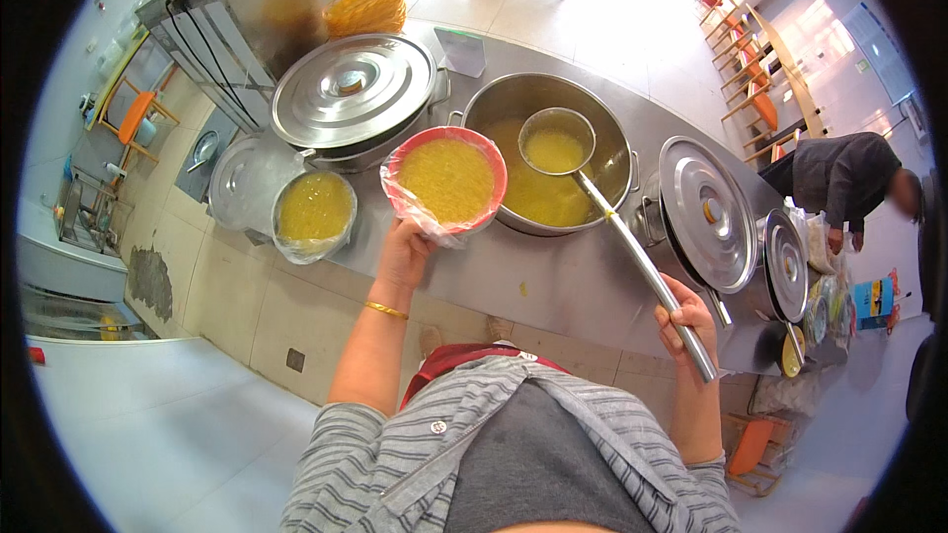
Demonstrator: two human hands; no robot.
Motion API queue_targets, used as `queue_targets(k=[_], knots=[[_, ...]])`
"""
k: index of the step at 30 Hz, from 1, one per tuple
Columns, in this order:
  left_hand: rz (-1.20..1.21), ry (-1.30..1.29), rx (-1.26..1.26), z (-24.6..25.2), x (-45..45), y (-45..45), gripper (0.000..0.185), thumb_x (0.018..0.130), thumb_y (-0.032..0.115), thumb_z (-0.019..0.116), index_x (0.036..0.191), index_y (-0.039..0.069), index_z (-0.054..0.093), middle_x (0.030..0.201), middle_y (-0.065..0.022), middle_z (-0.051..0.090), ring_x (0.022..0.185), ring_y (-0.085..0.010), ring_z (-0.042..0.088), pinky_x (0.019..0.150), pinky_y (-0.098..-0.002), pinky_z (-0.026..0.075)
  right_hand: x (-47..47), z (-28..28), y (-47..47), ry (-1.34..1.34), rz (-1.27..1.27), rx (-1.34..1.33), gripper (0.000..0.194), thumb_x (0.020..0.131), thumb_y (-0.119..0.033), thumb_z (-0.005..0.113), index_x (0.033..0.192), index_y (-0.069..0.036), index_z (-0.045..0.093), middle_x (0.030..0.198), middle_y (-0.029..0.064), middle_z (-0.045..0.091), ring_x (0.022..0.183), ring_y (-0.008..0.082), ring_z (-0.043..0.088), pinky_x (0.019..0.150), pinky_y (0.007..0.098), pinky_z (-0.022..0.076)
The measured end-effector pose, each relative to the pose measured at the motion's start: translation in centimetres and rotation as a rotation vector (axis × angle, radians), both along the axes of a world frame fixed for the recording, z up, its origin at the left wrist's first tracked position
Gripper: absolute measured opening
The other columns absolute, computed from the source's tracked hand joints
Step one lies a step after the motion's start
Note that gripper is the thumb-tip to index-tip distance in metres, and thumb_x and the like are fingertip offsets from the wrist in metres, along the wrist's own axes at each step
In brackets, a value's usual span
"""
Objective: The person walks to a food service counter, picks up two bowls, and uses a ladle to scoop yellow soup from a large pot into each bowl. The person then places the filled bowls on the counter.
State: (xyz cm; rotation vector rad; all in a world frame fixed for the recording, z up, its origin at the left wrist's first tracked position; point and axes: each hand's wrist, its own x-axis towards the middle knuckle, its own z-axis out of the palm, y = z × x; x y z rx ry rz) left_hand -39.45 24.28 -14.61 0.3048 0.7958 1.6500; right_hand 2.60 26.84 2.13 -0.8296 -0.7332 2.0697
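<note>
My left hand (407, 252) grips the near rim of a red bowl (499, 163), lined with a clear plastic bag and full of yellow, grainy soup or porridge. In my right hand (687, 314) is the long handle of a metal ladle (652, 274). Its scoop, holding the same yellow food, is over a large open steel pot (621, 126) with more of it inside. A second bag-lined bowl (315, 216), also filled with yellow food, stands at the counter's left edge.
Lidded steel pots stand on the metal counter (548, 289), one on the left (355, 92) and two on the right (707, 215). An orange woven basket (366, 6) lies behind. At the far right another person (837, 170) bends over bags. Chairs stand beyond the counter.
</note>
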Motion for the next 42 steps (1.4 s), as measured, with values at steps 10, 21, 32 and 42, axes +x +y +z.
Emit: queue_targets(k=[10,21,32,42], knots=[[-0.032,0.028,-0.028,2.2,2.9,2.4,0.011,0.081,0.013,0.05,0.091,0.008,0.054,0.089,-0.0037,0.061,0.078,-0.0145,0.059,0.076,-0.0349,0.053,0.3,5.6,-3.3,-0.059,-0.064,0.143,0.079,0.06,0.002,0.061,0.134,0.011,0.035,0.072,0.022,0.061,0.037,0.0148,0.053,0.031,0.0207,0.0409],[-0.116,0.008,0.011,2.1,3.7,4.0,0.04,0.08,0.011,0.051,0.119,0.006,0.044,0.1,-0.0067,0.058,0.087,-0.017,0.059,0.082,-0.0394,0.052,-0.1,6.4,-4.9,-0.175,0.075,0.201,0.084,0.061,0.004,0.068,0.136,0.013,0.032,0.072,0.0186,0.061,0.045,0.0124,0.055,0.036,0.0193,0.04],[-0.095,0.015,-0.045,2.3,3.3,3.3,0.043,0.08,0.013,0.052,0.123,0.008,0.043,0.105,-0.0072,0.058,0.093,-0.0185,0.06,0.084,-0.04,0.052,-1.0,6.9,-5.6,-0.448,0.11,0.316,0.084,0.058,0.004,0.065,0.136,0.01,0.035,0.074,0.0105,0.059,0.052,0.0083,0.053,0.044,0.0187,0.0371],[-0.078,0.007,-0.022,2.3,3.1,2.7,0.045,0.081,0.014,0.053,0.124,0.011,0.042,0.109,-0.0052,0.057,0.096,-0.0175,0.059,0.083,-0.0403,0.052,-1.3,7.5,-6.1,-0.632,0.112,0.393,0.082,0.057,0.005,0.058,0.137,0.006,0.039,0.072,0.0045,0.056,0.059,0.0059,0.053,0.053,0.0184,0.0396]])
